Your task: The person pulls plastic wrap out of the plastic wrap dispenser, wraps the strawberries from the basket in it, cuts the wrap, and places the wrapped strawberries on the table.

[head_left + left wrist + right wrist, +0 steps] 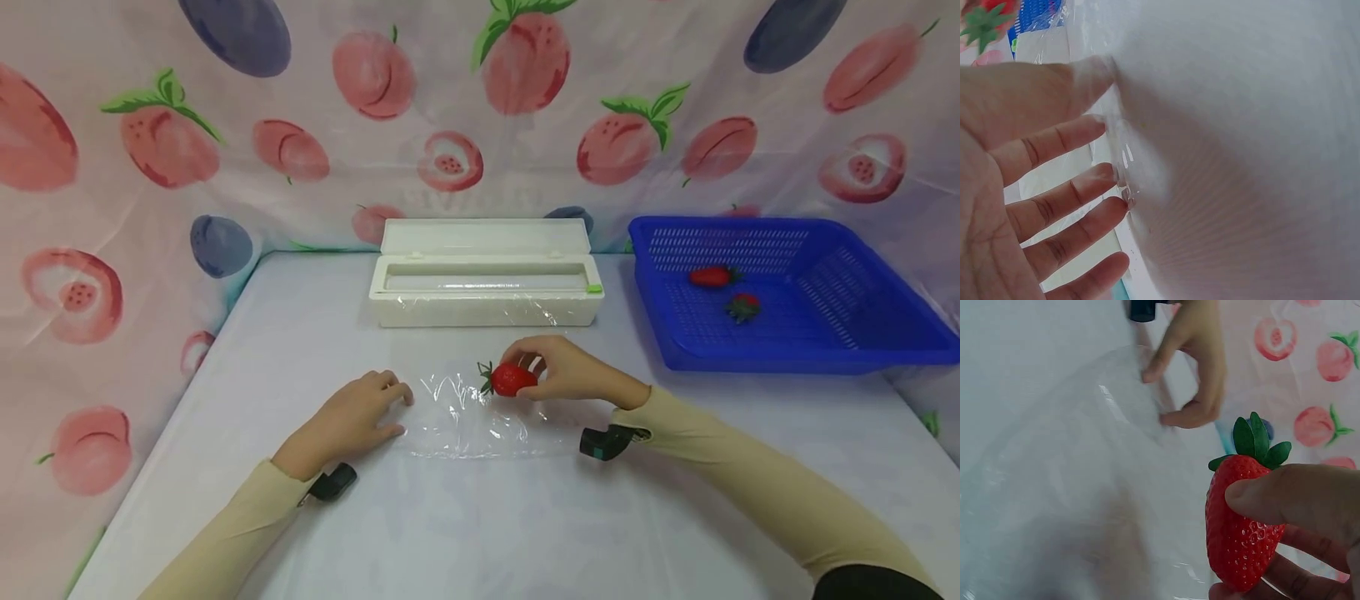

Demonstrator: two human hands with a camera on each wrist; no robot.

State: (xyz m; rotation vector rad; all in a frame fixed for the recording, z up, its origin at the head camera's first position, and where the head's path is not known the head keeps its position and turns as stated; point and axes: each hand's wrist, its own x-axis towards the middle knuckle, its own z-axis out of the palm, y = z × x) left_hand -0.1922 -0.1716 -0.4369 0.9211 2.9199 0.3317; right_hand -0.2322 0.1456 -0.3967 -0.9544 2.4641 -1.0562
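A red strawberry [512, 380] with green leaves is pinched between the thumb and fingers of my right hand [566, 371], its leafy end pointing left. In the right wrist view the strawberry [1244, 519] shows a glossy, dimpled surface. Below it a sheet of clear plastic wrap [468, 417] lies spread on the white table, reaching from the dispenser box. My left hand [356, 417] rests at the left edge of the wrap. In the left wrist view its fingers [1079, 187] are spread and fairly straight, fingertips right at the wrap's edge.
The white wrap dispenser [487, 312] stands at the back with its lid [486, 237] up and a green slider [594, 289] at its right end. To the right, a blue plastic basket [765, 360] holds two more strawberries [712, 277]. A fruit-print cloth [525, 167] hangs behind.
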